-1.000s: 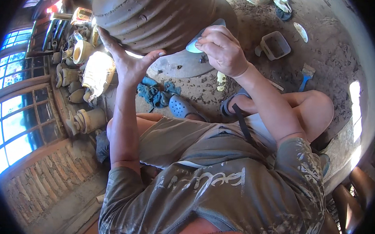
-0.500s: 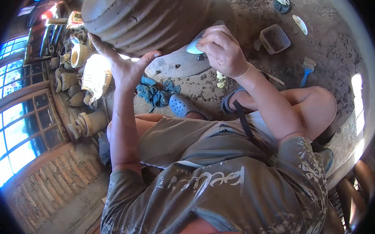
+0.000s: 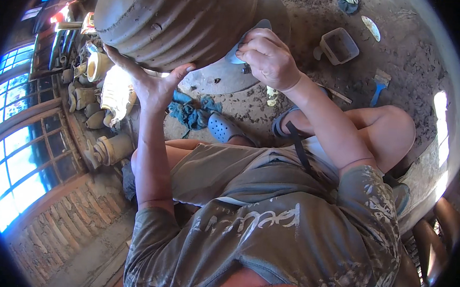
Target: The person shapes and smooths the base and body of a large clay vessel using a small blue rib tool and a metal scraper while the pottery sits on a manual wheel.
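Observation:
A large brown clay pot [image 3: 179, 24] with slanting ridges round its wall fills the top of the view. Against its near lower edge rests my left hand [image 3: 152, 85], thumb and fingers spread wide along the clay; some fingertips are hidden at the left side. My right hand [image 3: 269, 62] is closed in a pinch on a thin, flat, bluish scraper [image 3: 233, 56]. The scraper lies against the pot's right side, and its far tip shows beyond my knuckles. Below the pot is a round grey slab [image 3: 217, 80].
On the floor at right are a plastic tub [image 3: 340, 46], a blue-handled brush [image 3: 379, 88], a wooden stick [image 3: 339, 94] and a pale oval piece [image 3: 371, 28]. A wet teal cloth [image 3: 190, 113] lies near my clog [image 3: 225, 127]. Several small pots [image 3: 97, 68] stand by the left windows.
My right hand and the scraper have shifted slightly left, and the scraper has turned so more of its far tip shows. My left hand and the pot have shifted slightly left in view.

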The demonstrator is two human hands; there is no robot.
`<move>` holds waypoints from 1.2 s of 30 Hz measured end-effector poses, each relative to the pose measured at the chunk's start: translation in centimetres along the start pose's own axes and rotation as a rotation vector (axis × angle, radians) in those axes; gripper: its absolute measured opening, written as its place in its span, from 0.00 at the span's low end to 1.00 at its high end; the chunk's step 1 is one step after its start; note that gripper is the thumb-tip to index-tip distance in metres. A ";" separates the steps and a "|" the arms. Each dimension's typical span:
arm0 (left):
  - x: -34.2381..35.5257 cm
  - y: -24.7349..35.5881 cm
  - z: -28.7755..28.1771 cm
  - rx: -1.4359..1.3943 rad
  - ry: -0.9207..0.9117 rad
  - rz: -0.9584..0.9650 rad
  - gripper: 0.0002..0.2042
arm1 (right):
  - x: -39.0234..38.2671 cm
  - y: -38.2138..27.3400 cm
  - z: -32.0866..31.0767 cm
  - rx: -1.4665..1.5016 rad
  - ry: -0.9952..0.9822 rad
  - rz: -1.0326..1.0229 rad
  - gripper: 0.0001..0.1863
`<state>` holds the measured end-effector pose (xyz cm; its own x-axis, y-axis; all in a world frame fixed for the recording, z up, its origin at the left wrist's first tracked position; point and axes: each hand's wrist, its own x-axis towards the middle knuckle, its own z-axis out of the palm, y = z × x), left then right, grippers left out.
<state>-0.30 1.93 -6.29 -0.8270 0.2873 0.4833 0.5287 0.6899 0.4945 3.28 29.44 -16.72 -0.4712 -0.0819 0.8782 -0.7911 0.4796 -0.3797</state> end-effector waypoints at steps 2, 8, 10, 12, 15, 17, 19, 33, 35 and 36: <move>0.0 -0.1 0.1 -0.022 0.004 0.004 0.87 | 0.1 0.0 -0.1 -0.017 -0.013 0.013 0.12; -0.1 -0.4 0.3 -0.150 0.018 -0.030 0.85 | -3.1 1.0 -1.6 -0.101 -0.394 0.117 0.12; -0.2 0.4 0.1 -0.207 0.047 -0.018 0.84 | -5.4 0.6 -2.5 -0.117 -0.491 0.219 0.09; 0.7 -0.8 -0.8 -0.101 0.047 0.029 0.84 | -4.8 -0.1 -2.7 -0.038 -0.187 0.433 0.05; 0.6 -0.7 -1.1 -0.102 0.018 -0.016 0.85 | -2.3 -2.4 -2.7 0.175 0.012 0.889 0.09; 0.8 -0.3 -0.6 -0.183 -0.004 -0.015 0.85 | -2.3 -2.0 -1.4 0.381 0.062 1.165 0.13; 1.0 0.0 0.0 -0.203 0.006 -0.036 0.85 | -1.9 -1.9 -0.5 0.361 0.083 1.145 0.20; 0.8 0.0 0.7 -0.213 0.062 -0.062 0.87 | -2.6 -1.1 0.7 0.529 0.115 1.164 0.11; 0.6 0.3 0.9 -0.256 0.065 -0.061 0.87 | -0.7 -1.7 0.3 0.604 0.175 1.277 0.11; 0.6 0.5 0.9 -0.274 0.068 -0.058 0.87 | 0.1 -2.0 0.2 0.645 0.207 1.331 0.11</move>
<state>-0.74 3.01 -6.38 -0.8476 0.2011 0.4910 0.5203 0.4963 0.6949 4.71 28.27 -15.98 -0.9488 0.2426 -0.2020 0.1049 -0.3614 -0.9265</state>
